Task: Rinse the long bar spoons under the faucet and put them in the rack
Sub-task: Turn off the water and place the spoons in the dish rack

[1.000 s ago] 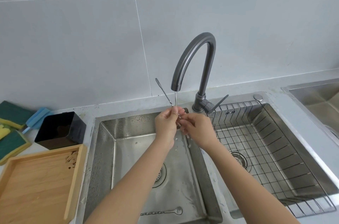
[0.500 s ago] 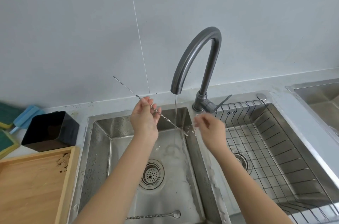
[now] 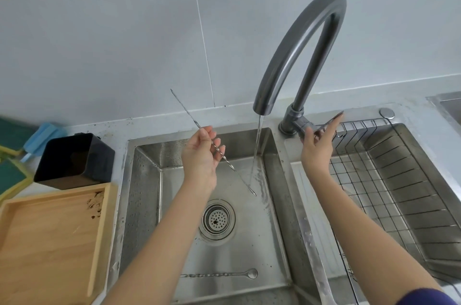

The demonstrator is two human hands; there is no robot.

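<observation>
From the head camera, the left hand (image 3: 200, 155) pinched a long twisted bar spoon (image 3: 225, 158) near its middle between thumb and curled fingers, the spoon slanting with its lower end beside the water stream (image 3: 257, 150) over the left sink basin (image 3: 147, 179). The right hand (image 3: 316, 147) rested on the faucet lever (image 3: 329, 121), fingers straight and pressed together. The dark gooseneck faucet (image 3: 299, 37) ran. A second bar spoon (image 3: 222, 274) lay flat on the basin floor near the drain strainer (image 3: 216, 218). The wire rack (image 3: 389, 179) sat in the right basin.
</observation>
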